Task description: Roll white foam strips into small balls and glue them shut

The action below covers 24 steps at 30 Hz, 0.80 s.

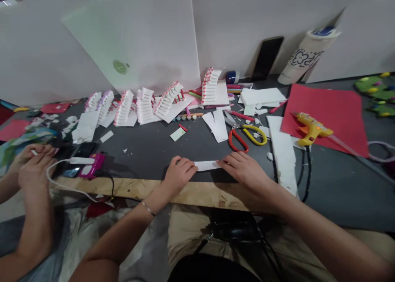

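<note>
Between my two hands a narrow white paper strip [206, 165] is stretched level, just above the dark tabletop near its wooden front edge. My left hand [180, 172] is closed on the strip's left end, fingertips pressed together. At the other end, my right hand [239, 167] pinches the strip between thumb and fingers. Beyond my right hand lie scissors [237, 139] with one red and one yellow handle, blades over cut white paper pieces [217, 125]. A small pale green piece of paper [178, 134] with a short red stick lies ahead of my left hand.
Several white stepped paper models with red tips [145, 105] stand along the back. To the right are a yellow glue gun [313, 130] on red paper [348, 109], a white tumbler [305, 58] and a phone [267, 58]. Another person's hands [35, 165] work at left beside a pink power strip [94, 165].
</note>
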{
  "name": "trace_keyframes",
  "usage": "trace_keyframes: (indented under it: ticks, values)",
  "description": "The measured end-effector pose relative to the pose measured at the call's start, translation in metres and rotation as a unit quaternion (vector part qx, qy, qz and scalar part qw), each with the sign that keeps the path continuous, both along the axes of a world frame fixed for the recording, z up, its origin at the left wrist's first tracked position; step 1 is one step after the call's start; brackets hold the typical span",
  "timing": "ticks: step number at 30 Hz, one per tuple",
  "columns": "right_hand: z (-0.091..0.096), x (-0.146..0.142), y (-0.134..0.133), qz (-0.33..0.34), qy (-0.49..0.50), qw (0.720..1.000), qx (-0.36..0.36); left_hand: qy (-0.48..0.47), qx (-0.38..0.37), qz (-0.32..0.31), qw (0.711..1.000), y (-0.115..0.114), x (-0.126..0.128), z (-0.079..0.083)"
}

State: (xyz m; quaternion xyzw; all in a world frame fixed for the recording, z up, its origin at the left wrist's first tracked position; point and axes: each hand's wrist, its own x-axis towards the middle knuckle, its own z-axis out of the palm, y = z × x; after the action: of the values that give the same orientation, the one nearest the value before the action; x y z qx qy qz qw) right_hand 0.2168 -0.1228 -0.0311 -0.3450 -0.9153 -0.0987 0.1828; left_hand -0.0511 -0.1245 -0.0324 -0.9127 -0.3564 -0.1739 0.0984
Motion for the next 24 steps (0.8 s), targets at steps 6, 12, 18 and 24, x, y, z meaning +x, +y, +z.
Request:
trace_keyframes:
  ticks: [6,12,18,24]
  values:
    - [-0.014,0.010,-0.012,-0.025,0.028,0.997,-0.069,-0.056,-0.127,0.050,0.989,-0.006,-0.004,-0.006]
    - [-0.021,0.010,-0.018,-0.077,0.108,0.984,-0.115,-0.116,-0.215,0.091,0.965,-0.005,-0.007,-0.006]
    - [-0.023,0.005,-0.016,-0.117,0.171,0.968,-0.143,-0.130,-0.235,0.118,0.956,-0.003,-0.010,-0.009]
    - [-0.018,0.017,-0.013,-0.149,0.118,0.975,-0.118,-0.079,-0.187,0.082,0.976,0.008,0.000,0.000]
